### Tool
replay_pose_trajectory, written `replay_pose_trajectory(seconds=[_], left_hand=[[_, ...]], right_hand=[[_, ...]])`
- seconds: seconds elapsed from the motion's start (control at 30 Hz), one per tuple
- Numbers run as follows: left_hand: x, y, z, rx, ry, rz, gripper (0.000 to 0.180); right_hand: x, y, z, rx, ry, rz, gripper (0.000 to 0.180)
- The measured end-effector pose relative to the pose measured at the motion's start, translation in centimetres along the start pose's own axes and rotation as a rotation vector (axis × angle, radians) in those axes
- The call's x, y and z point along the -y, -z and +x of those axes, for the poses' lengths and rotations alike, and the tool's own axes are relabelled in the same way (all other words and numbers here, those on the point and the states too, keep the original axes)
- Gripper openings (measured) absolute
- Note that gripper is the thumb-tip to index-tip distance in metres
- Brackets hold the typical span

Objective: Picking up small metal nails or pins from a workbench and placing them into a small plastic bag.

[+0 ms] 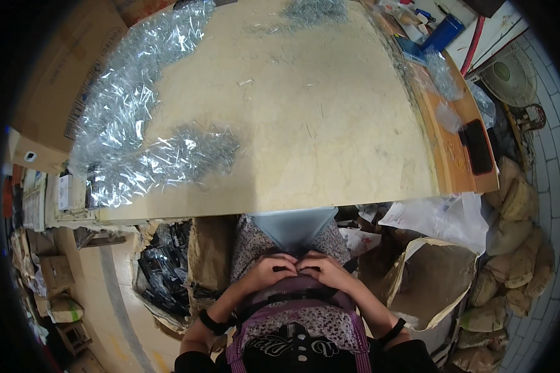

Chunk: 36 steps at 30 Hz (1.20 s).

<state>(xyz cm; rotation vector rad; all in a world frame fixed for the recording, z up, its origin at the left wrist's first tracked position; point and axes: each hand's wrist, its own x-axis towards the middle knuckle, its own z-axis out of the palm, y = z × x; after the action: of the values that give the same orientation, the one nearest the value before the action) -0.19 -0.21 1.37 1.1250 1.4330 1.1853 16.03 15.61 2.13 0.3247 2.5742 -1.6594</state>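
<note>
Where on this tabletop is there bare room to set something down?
The tabletop is mostly bare across its middle and near edge, between the pile of clear small bags on the left and the wooden strip on the right. Crowded: the left side, the far edge, and the far right corner. Both hands, left hand and right hand, are in the lap.

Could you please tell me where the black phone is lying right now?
In the head view, the black phone lies on the wooden strip at the table's right edge, just below some small clear bags.

tabletop (330,143) mid open, plastic bags (130,124) crowd left
</note>
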Motion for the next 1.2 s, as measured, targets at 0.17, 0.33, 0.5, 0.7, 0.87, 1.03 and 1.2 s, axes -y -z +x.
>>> replay_pose_trajectory(seconds=[0.17, 0.33, 0.5, 0.7, 0.87, 1.03, 1.2], left_hand=[[-2.6, 1.6, 0.0, 0.064, 0.072, -0.138, 0.028], [-8.2, 4.0, 1.6, 0.016, 0.147, -0.541, 0.060], [-11.8, 5.1, 4.8, -0.061, 0.021, -0.377, 0.058], [-13.9, 8.2, 8.0, -0.256, -0.108, -0.097, 0.047], [-11.8, 9.0, 8.6, -0.390, -0.210, -0.019, 0.043], [-12.2, 9.3, 8.5, -0.505, -0.238, -0.117, 0.049], [-11.2, 9.9, 8.1, -0.492, -0.129, -0.063, 0.055]], right_hand=[[1.9, 2.1, -0.3, -0.040, 0.032, 0.069, 0.013], [6.9, 6.8, 1.8, -0.180, 0.077, 0.337, 0.017], [11.2, 9.2, 4.5, -0.256, 0.311, 0.190, 0.028], [12.4, 11.8, 8.4, -0.388, 0.308, -0.090, 0.064], [11.8, 12.4, 10.8, -0.361, 0.295, -0.116, 0.061], [11.5, 12.8, 12.7, -0.347, 0.290, -0.122, 0.058], [11.9, 13.2, 14.9, -0.226, 0.293, -0.026, 0.049]])
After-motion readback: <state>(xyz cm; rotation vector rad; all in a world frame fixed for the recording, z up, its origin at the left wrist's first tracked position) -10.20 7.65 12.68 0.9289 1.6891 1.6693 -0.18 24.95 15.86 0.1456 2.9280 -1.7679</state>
